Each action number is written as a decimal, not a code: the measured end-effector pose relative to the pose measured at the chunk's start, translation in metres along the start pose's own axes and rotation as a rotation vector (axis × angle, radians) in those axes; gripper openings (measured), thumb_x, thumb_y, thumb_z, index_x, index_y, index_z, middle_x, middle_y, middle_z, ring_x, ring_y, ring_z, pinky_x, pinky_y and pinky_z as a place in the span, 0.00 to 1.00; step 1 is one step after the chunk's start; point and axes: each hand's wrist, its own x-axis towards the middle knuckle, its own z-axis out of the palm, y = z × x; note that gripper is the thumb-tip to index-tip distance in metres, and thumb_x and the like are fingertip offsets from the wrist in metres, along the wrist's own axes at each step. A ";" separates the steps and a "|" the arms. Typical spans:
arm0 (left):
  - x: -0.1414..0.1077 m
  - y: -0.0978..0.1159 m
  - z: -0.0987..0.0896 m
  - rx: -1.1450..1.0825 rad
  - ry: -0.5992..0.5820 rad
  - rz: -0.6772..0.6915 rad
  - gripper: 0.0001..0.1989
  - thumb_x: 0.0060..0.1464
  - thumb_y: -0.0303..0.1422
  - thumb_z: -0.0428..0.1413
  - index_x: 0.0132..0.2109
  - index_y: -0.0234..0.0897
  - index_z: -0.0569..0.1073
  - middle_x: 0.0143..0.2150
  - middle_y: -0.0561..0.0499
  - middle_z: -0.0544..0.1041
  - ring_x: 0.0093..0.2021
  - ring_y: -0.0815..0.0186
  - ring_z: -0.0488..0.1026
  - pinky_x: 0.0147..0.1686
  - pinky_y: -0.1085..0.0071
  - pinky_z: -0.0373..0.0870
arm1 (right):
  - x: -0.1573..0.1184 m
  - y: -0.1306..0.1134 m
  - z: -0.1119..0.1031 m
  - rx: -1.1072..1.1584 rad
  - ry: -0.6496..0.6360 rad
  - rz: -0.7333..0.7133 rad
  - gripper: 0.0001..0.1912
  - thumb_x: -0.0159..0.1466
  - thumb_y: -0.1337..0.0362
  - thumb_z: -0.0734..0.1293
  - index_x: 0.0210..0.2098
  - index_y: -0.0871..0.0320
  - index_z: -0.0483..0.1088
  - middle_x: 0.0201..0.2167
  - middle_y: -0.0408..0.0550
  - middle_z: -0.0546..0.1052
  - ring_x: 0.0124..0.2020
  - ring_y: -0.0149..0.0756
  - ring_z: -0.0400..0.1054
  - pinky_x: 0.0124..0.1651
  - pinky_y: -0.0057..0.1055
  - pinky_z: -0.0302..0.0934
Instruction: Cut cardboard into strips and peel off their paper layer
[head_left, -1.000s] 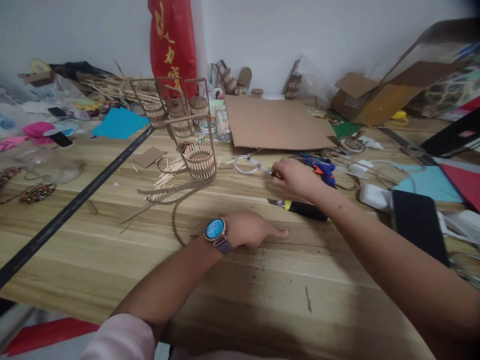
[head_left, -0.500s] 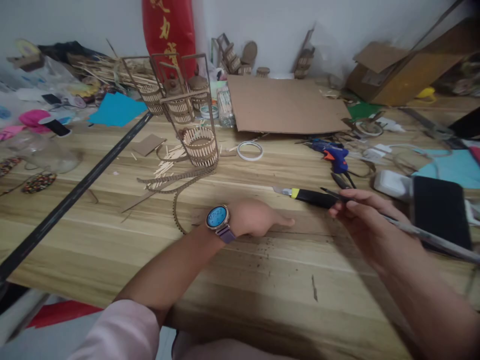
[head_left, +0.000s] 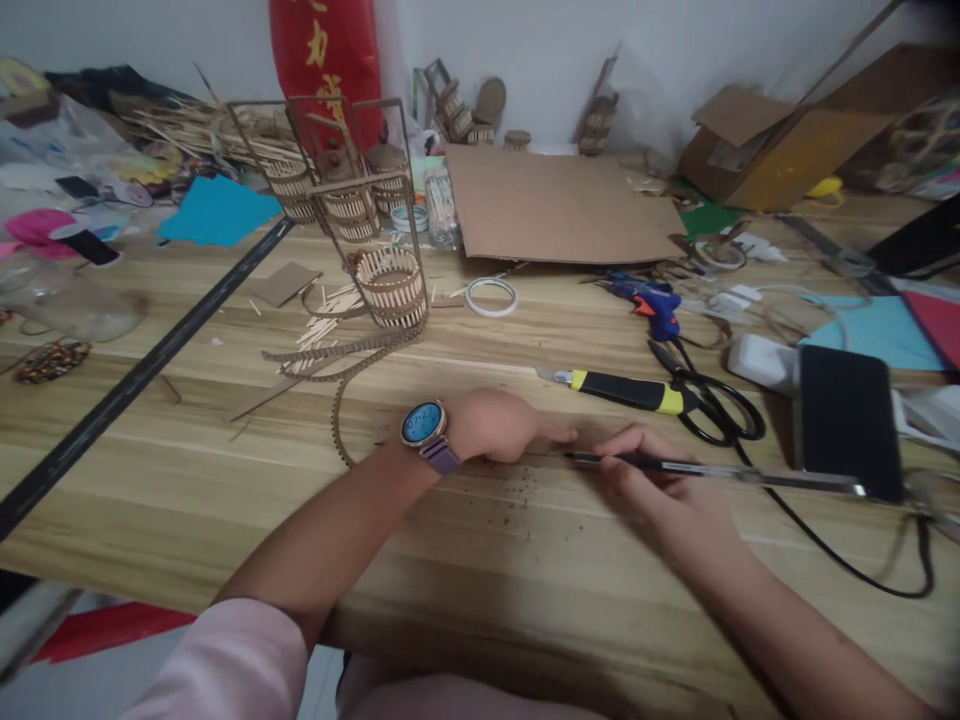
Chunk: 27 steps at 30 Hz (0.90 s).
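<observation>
My left hand [head_left: 499, 425], with a watch [head_left: 424, 425] on its wrist, presses down on a thin brown cardboard strip [head_left: 589, 428]. One finger stretches to the right along it; the other fingers are hidden beneath the hand. My right hand [head_left: 667, 490] is closed around a slim pen [head_left: 697, 468], its dark tip pointing left at the strip, close to the left fingertip. Just beyond both hands lies a black and yellow utility knife [head_left: 626, 389], blade to the left. Black-handled scissors [head_left: 724, 408] rest beside its butt end.
A small slatted basket [head_left: 390, 290] with a tall handle stands beyond my left hand, amid sticks and a corrugated strip [head_left: 337, 350]. A tape roll [head_left: 491, 296], cardboard sheet [head_left: 562, 205], blue glue gun [head_left: 652, 305] and phone [head_left: 847, 420] lie around. Dark crumbs dot the table [head_left: 450, 600].
My right hand has come left and down with the pen, from beside the knife's handle to the strip near my left fingertip. The knife handle and scissors are uncovered. My left hand stays in place.
</observation>
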 end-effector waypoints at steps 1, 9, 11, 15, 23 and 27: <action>0.000 0.000 0.000 -0.004 0.005 0.000 0.35 0.65 0.25 0.49 0.74 0.61 0.57 0.60 0.50 0.79 0.48 0.58 0.78 0.39 0.70 0.68 | -0.001 0.001 0.002 -0.024 -0.024 -0.014 0.09 0.52 0.56 0.75 0.25 0.53 0.76 0.19 0.42 0.73 0.22 0.33 0.62 0.25 0.31 0.55; 0.001 -0.002 0.002 -0.004 0.009 -0.005 0.36 0.65 0.26 0.49 0.73 0.66 0.54 0.55 0.51 0.81 0.42 0.60 0.78 0.35 0.71 0.65 | 0.012 0.027 -0.020 0.022 0.238 -0.111 0.08 0.65 0.54 0.67 0.36 0.51 0.74 0.22 0.42 0.75 0.24 0.34 0.68 0.28 0.31 0.63; 0.002 -0.003 0.003 -0.007 0.001 -0.001 0.37 0.65 0.25 0.49 0.73 0.66 0.54 0.53 0.51 0.82 0.42 0.60 0.78 0.34 0.71 0.64 | 0.018 0.027 -0.035 -0.173 0.216 -0.172 0.10 0.66 0.53 0.66 0.39 0.51 0.76 0.30 0.46 0.81 0.31 0.38 0.74 0.35 0.35 0.68; 0.003 -0.004 0.004 -0.024 0.002 -0.005 0.37 0.65 0.26 0.49 0.73 0.67 0.54 0.52 0.51 0.82 0.40 0.60 0.77 0.33 0.71 0.63 | 0.028 0.032 -0.058 -0.541 -0.011 -0.331 0.10 0.63 0.53 0.70 0.40 0.49 0.78 0.40 0.49 0.84 0.41 0.46 0.79 0.45 0.42 0.72; 0.003 -0.003 0.004 -0.021 -0.002 -0.009 0.36 0.65 0.26 0.49 0.73 0.66 0.54 0.51 0.50 0.82 0.39 0.59 0.77 0.34 0.71 0.65 | 0.034 0.059 -0.062 -0.563 -0.169 -0.524 0.10 0.65 0.58 0.69 0.45 0.50 0.78 0.47 0.51 0.84 0.50 0.46 0.77 0.57 0.45 0.70; 0.003 -0.003 0.003 -0.022 0.001 -0.006 0.36 0.65 0.26 0.49 0.73 0.66 0.55 0.52 0.50 0.82 0.40 0.58 0.78 0.34 0.71 0.65 | 0.036 0.059 -0.063 -0.502 -0.195 -0.473 0.10 0.64 0.56 0.70 0.44 0.49 0.80 0.47 0.51 0.84 0.48 0.47 0.77 0.56 0.48 0.70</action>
